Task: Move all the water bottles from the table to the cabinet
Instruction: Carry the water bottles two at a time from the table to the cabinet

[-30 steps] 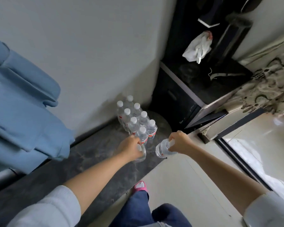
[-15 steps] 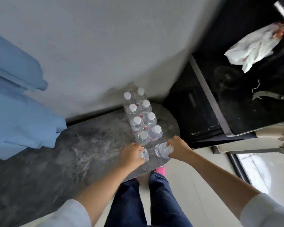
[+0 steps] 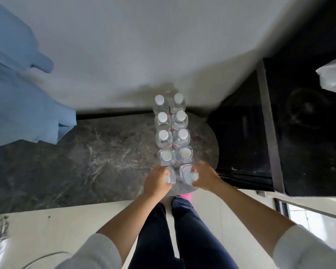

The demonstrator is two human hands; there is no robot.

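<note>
Several clear water bottles with white caps [image 3: 172, 131] stand in two rows on a dark marbled surface [image 3: 97, 158], running from the wall toward me. My left hand [image 3: 156, 180] grips the neck of the nearest bottle of the left row [image 3: 171, 176]. My right hand [image 3: 204, 178] grips the neck of the nearest bottle of the right row [image 3: 185, 172]. Both gripped bottles sit at the rounded front edge of the surface, in line with the rows.
A black cabinet [image 3: 270, 136] with a dark top stands to the right of the marbled surface; a white plastic bag [image 3: 334, 76] lies on it. Light blue fabric [image 3: 21, 98] hangs at the left. A grey wall is behind. My legs stand on pale floor below.
The view has swung to look straight down over the rows. Both hands have brought their bottles in to the near end of the two rows, side by side.
</note>
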